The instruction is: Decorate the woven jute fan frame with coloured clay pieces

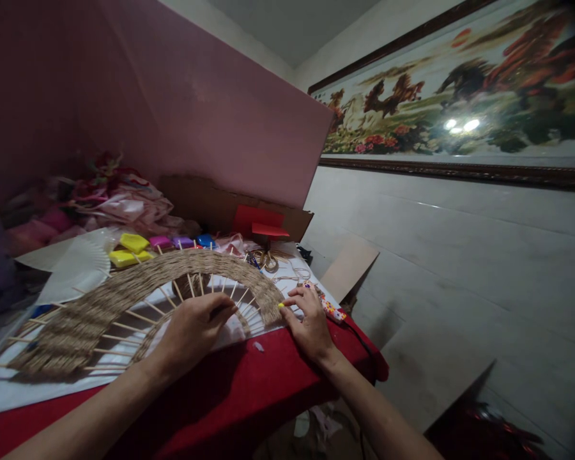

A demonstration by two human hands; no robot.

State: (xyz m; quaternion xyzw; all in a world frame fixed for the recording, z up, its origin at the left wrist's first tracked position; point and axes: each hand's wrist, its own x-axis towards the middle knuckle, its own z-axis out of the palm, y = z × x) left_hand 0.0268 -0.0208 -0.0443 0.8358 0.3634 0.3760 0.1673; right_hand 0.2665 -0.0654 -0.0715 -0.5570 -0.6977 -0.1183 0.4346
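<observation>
A woven twine arch (148,278) with thin wooden sticks through it lies on a white sheet (26,399). My right hand (309,322) is at the arch's right end, its thumb and forefinger closed on a small yellow piece (281,305). Over the sticks inside the curve is my left hand (196,326), its fingers pinched together; whatever they hold, if anything, is hidden. Behind the arch's middle, a brown twine ball (190,285) shows between the sticks.
Yellow packets (133,243), pink, purple and blue packets, and a white paper plate (84,268) lie behind the arch. Scissors (269,262) and a flowered strip (333,310) are at the right. A red cloth (249,390) covers the table edge.
</observation>
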